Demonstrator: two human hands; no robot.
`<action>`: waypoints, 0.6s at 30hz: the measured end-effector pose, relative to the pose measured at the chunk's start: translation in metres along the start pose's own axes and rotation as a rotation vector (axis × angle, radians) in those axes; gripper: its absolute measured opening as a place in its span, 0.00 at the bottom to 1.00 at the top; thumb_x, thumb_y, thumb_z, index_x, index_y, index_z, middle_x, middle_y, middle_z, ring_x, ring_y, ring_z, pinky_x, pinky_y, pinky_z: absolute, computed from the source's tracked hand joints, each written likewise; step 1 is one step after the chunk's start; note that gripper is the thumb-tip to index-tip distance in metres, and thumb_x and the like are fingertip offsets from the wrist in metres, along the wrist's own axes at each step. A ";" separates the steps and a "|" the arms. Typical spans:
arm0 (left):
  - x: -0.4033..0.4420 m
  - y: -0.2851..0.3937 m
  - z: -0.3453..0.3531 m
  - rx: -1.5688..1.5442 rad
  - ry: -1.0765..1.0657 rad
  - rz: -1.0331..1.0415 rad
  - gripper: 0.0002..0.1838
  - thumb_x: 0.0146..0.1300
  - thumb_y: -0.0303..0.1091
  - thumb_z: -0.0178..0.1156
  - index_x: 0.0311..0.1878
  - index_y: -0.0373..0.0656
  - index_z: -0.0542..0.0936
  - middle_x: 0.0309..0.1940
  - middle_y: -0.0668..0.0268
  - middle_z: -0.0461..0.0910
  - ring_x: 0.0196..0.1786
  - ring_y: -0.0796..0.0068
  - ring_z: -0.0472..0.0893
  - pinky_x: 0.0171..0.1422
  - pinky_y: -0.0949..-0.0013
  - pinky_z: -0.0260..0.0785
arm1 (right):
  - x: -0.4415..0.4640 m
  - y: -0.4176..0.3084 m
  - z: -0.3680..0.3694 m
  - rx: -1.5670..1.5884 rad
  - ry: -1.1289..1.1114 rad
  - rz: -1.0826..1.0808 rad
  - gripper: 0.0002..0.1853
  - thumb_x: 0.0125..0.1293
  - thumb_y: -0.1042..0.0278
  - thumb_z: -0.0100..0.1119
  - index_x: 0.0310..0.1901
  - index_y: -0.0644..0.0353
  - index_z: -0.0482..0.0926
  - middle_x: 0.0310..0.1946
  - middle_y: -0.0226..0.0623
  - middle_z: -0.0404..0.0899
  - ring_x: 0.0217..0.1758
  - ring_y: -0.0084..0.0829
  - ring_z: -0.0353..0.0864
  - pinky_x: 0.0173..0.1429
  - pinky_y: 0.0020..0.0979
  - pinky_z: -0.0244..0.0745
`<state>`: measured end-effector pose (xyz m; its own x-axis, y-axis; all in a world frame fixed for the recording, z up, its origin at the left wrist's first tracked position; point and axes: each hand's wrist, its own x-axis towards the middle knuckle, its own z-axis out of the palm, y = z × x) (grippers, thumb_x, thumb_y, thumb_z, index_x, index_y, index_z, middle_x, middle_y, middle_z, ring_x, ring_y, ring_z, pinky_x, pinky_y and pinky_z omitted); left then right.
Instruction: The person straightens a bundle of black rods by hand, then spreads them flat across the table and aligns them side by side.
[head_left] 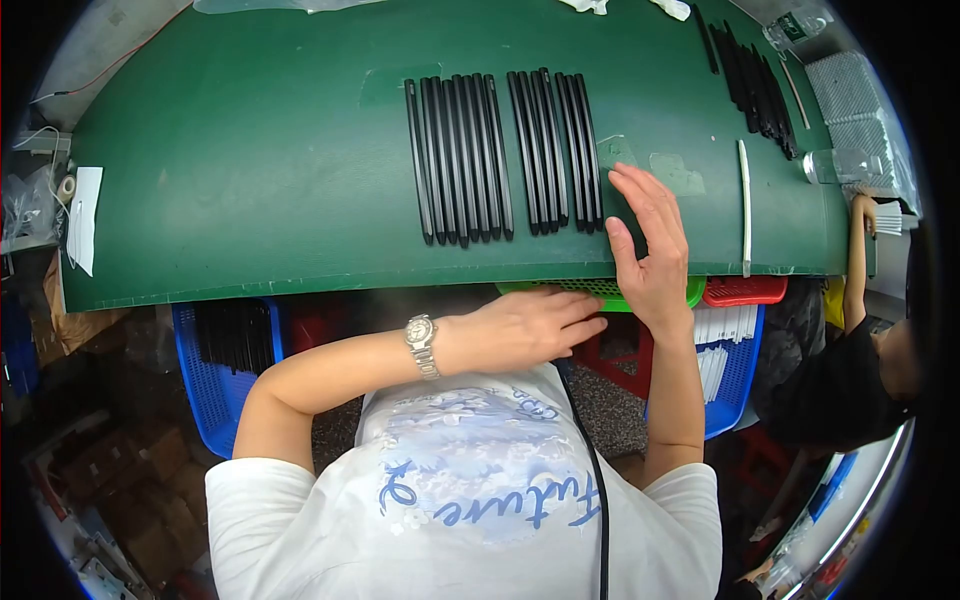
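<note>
Slim black pencil-like sticks lie side by side on the green table [250,180] in a larger left group [462,160], a middle group [540,150] and a right group [585,150]. Just right of the right group, my right hand [655,235] hovers at the table's front edge, thumb and fingers apart, with nothing visible in it. My left hand [525,330], with a metal watch [421,345] on its wrist, reaches across my body below the edge. Its fingers are stretched out over part of a green basket [692,292], and no held object shows.
A white stick [745,205] and a pile of black sticks [755,85] lie to the right, near a clear bottle [840,166]. Blue baskets [215,425] [742,395] and a red basket [745,290] sit below the edge. Another person's arm [856,270] rests at far right.
</note>
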<state>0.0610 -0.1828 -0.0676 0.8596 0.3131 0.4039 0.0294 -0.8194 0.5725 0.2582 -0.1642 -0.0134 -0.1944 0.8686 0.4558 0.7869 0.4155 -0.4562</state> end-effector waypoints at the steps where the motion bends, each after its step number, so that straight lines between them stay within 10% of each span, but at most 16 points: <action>1: 0.000 0.006 -0.018 -0.042 -0.045 -0.013 0.25 0.58 0.29 0.66 0.60 0.38 0.78 0.58 0.55 0.79 0.60 0.57 0.79 0.61 0.58 0.75 | 0.000 0.000 0.000 0.002 -0.005 -0.015 0.21 0.63 0.76 0.62 0.59 0.63 0.79 0.62 0.42 0.77 0.68 0.48 0.74 0.70 0.44 0.68; 5: 0.003 0.007 -0.093 0.029 0.136 -0.112 0.19 0.57 0.23 0.63 0.54 0.38 0.82 0.47 0.56 0.83 0.52 0.53 0.82 0.52 0.58 0.78 | 0.000 -0.005 0.000 0.000 -0.020 -0.061 0.21 0.60 0.75 0.66 0.57 0.61 0.81 0.63 0.41 0.76 0.68 0.48 0.73 0.70 0.45 0.69; 10: 0.016 -0.047 -0.138 0.427 0.109 -0.233 0.28 0.69 0.29 0.58 0.73 0.48 0.69 0.75 0.61 0.65 0.78 0.53 0.61 0.80 0.47 0.54 | 0.003 -0.010 0.006 -0.003 -0.035 -0.093 0.21 0.56 0.74 0.70 0.53 0.60 0.82 0.63 0.40 0.76 0.68 0.47 0.73 0.70 0.45 0.69; 18: 0.020 -0.068 -0.125 0.567 -0.101 -0.203 0.29 0.75 0.44 0.54 0.77 0.53 0.64 0.79 0.65 0.60 0.81 0.57 0.56 0.83 0.47 0.48 | 0.003 -0.010 0.007 -0.002 -0.041 -0.079 0.21 0.55 0.73 0.72 0.53 0.59 0.82 0.62 0.39 0.76 0.68 0.47 0.73 0.70 0.46 0.69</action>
<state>0.0124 -0.0607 -0.0098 0.8518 0.4653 0.2407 0.4407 -0.8848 0.1510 0.2456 -0.1644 -0.0128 -0.2795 0.8434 0.4589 0.7693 0.4827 -0.4186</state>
